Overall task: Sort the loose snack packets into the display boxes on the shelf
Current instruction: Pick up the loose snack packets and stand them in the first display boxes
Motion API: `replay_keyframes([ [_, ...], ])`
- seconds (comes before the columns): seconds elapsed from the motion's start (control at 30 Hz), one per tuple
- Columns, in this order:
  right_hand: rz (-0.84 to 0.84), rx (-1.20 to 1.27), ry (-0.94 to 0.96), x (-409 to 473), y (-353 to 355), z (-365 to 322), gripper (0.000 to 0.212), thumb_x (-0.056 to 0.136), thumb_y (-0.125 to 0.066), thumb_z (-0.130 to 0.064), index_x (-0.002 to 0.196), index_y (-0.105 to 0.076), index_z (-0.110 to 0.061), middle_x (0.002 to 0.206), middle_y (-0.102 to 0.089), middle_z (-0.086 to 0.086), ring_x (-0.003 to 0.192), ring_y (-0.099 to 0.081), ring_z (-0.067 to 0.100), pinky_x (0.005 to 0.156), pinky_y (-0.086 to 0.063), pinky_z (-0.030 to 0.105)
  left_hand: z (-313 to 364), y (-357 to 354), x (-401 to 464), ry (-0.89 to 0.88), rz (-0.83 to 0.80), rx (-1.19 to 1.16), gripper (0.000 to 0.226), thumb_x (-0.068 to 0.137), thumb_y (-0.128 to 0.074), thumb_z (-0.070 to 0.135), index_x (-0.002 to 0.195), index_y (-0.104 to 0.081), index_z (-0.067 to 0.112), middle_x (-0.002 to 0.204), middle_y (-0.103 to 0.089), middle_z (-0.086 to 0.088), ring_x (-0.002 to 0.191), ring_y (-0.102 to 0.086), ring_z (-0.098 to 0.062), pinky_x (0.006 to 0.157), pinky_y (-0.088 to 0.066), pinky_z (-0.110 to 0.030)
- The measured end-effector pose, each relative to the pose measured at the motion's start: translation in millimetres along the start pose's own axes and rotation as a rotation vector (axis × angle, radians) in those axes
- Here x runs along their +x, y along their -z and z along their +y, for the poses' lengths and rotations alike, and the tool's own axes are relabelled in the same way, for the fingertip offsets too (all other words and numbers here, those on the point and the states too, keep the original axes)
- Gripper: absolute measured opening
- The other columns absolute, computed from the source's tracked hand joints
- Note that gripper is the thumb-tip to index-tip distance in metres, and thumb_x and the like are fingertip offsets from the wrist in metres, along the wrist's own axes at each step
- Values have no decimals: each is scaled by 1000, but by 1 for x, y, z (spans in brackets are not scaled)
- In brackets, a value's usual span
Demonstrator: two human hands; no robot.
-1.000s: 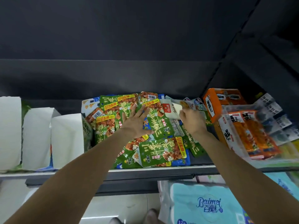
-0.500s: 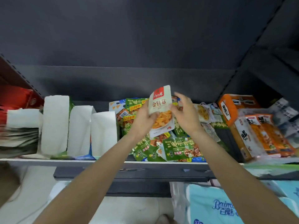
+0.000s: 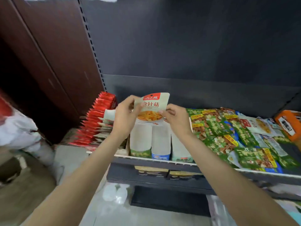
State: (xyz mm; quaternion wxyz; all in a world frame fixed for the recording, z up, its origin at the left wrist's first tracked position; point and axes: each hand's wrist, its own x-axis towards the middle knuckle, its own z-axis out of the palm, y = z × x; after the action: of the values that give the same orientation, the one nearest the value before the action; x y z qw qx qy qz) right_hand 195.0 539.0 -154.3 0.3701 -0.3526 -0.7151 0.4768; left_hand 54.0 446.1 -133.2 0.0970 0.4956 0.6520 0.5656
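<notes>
You have lifted one beige mushroom snack packet (image 3: 153,107) clear of the loose pile (image 3: 236,136) and carried it left; a second ago your hands were flat down among the green packets, and now the packet hangs upright in the air above the three white display boxes (image 3: 160,139) at the shelf (image 3: 162,160) front. Your left hand (image 3: 126,116) pinches its left edge, thumb across the front, and your right hand (image 3: 176,117) pinches its right edge, fingers curled behind. So the pick is done and what remains, by my reading, is choosing the matching box. The packet sits between your hands, just over the middle box. The row of red packets (image 3: 97,118) stands farther left, and the orange carton (image 3: 288,123) lies well apart at the right
</notes>
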Motion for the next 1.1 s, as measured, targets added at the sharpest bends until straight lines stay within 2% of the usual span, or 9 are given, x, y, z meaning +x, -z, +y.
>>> replay_keyframes([
  [0.13, 28, -14, 39, -1, -65, -22, 17, 86, -64, -12, 80, -64, 4, 83, -70, 8, 78, -66, 19, 65, -50, 37, -14, 66, 0, -11, 27, 49, 18, 91, -60, 11, 82, -59, 26, 76, -62, 15, 71, -58, 6, 65, -44, -12],
  [0.23, 38, -106, 66, -3, -99, -30, 19, 87, -64, -13, 70, -58, -8, 80, -67, 2, 78, -65, 16, 61, -47, 27, -29, 98, 0, 38, 17, 89, 13, 91, -60, 14, 83, -62, 23, 79, -65, 9, 75, -62, -8, 67, -47, -21],
  [0.37, -75, -262, -17, 2, -117, -30, 14, 87, -64, -15, 92, -71, -4, 99, -72, 7, 89, -66, 20, 71, -52, 31, -49, 120, 1, 79, -66, 251, 8, 89, -62, 12, 85, -69, 16, 81, -67, 5, 77, -60, -8, 70, -39, -5],
  [0.5, -151, -313, 25, 6, -110, -42, 17, 86, -66, -15, 101, -73, -12, 95, -69, -4, 86, -61, 7, 72, -41, 3, -67, 124, 3, 115, -299, 450, 15, 92, -58, 11, 88, -72, 6, 79, -65, 1, 75, -58, -15, 65, -33, -10],
  [0.57, -182, -426, 91, 8, -107, -46, 13, 87, -64, -14, 94, -75, -12, 90, -69, -4, 83, -60, 6, 69, -37, -1, -71, 123, 4, 145, -412, 493, 22, 95, -54, 17, 96, -72, 5, 79, -61, 1, 74, -55, -15, 66, -33, -16],
  [0.63, -214, -532, 125, 8, -109, -45, 14, 89, -62, -15, 91, -75, -13, 86, -69, -5, 81, -59, 7, 69, -36, 2, -71, 121, 6, 120, -456, 540, 26, 96, -53, 23, 107, -69, 7, 88, -66, -4, 81, -59, -18, 73, -41, -23],
  [0.73, -221, -571, 123, 5, -115, -38, 15, 91, -59, -15, 92, -74, -14, 90, -71, -1, 83, -60, 12, 74, -43, 20, -71, 119, 7, 16, -449, 583, 26, 93, -56, 27, 115, -66, 16, 110, -68, -3, 100, -62, -21, 89, -49, -36],
  [0.93, -219, -380, 21, 0, -99, -29, 21, 93, -56, -23, 95, -73, -11, 96, -71, -2, 89, -61, 9, 74, -41, 11, -65, 103, 9, 8, -426, 623, 24, 92, -51, 36, 101, -68, 21, 101, -69, 3, 94, -62, -18, 86, -49, -41],
  [1.1, -16, -246, -17, -7, -36, -12, 19, 94, -53, -19, 99, -70, -14, 95, -68, -7, 93, -61, 7, 81, -46, 23, -34, 50, 6, -83, -348, 505, 20, 92, -52, 22, 104, -66, 16, 104, -68, 2, 99, -56, -19, 89, -46, -40],
])
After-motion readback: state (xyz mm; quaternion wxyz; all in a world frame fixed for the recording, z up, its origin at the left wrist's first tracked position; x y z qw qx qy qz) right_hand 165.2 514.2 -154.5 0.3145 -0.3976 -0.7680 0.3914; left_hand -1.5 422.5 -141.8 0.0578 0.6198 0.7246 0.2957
